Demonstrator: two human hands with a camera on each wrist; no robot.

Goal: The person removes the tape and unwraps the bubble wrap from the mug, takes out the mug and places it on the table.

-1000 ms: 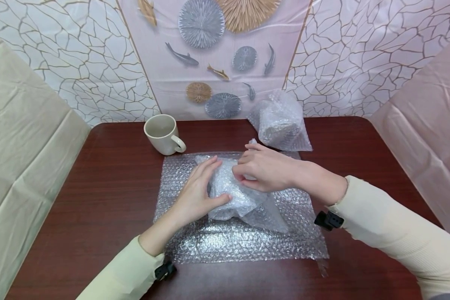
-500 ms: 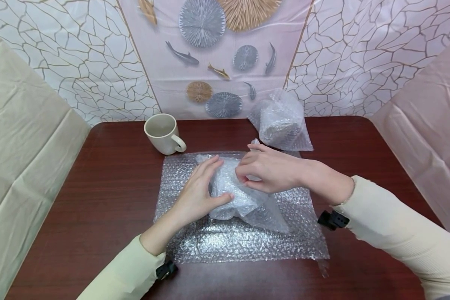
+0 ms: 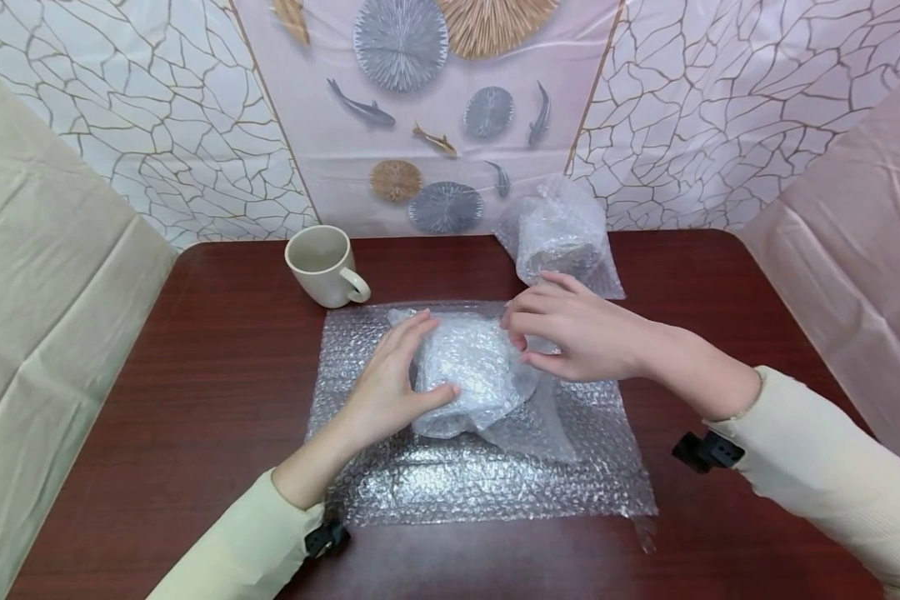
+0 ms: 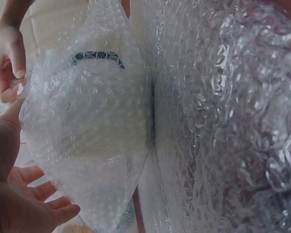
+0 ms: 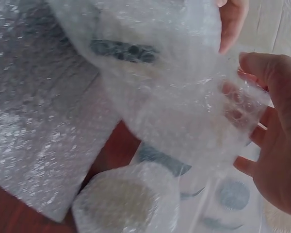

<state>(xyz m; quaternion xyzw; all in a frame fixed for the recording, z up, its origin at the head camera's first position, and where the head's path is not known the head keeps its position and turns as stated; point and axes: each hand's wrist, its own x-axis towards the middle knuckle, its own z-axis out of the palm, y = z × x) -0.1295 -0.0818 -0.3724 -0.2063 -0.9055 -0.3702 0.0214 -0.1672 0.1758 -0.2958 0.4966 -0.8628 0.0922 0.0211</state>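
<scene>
I find the dark reddish-brown table (image 3: pixel 157 417) carrying a sheet of bubble wrap (image 3: pixel 480 492), spread flat. On the sheet sits the wrapped bundle (image 3: pixel 468 367); a dark band shows through its film in both wrist views, but I cannot identify the contents. A second bundle (image 3: pixel 562 237) stands behind, to the right. The left hand (image 3: pixel 390 379) rests against the left side of the wrapped bundle, thumb and fingers spread apart. The right hand (image 3: pixel 570 333) is at the opposite side, fingers curled. A mug (image 3: pixel 322 279) stands near the sheet's back left corner. Smallest item: a loose flap (image 5: pixel 254 99), which the right thumb and fingertips appear to pinch. Risks, in my judgement: a hard tug could tear the film or roll the bundle, being only lightly steadied; a slack pinch could let the flap slip.
</scene>
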